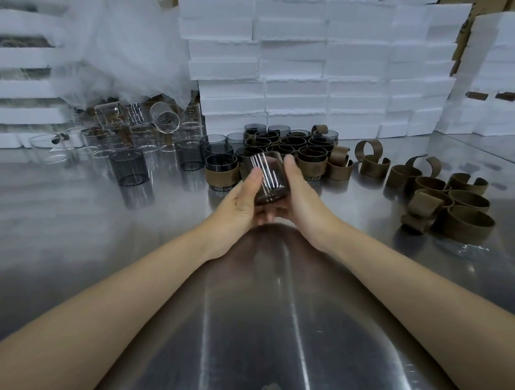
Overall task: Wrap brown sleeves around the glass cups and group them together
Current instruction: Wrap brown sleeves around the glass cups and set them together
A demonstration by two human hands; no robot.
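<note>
Left hand (242,197): fingers curled under and round the left side of the glass cup (269,178), thumb lying on its wall.
Right hand (300,188): curled round the cup's right side, thumb up near the rim.
Cup position: held between both hands above the desk (100,236), just in front of the grouped cups.
Cup axis: tilted, mouth pointing up and away from the person, base toward the palms.
Sleeve on it: cannot tell.
Straight behind: sleeved cups (280,150) packed together, touching.
Left: bare smoky cups (128,167), then clear glasses (118,134) under plastic wrap (117,43).
Right: loose brown sleeves (451,199), curled, heaped.
Back: stacked white foam blocks (301,54).
</note>
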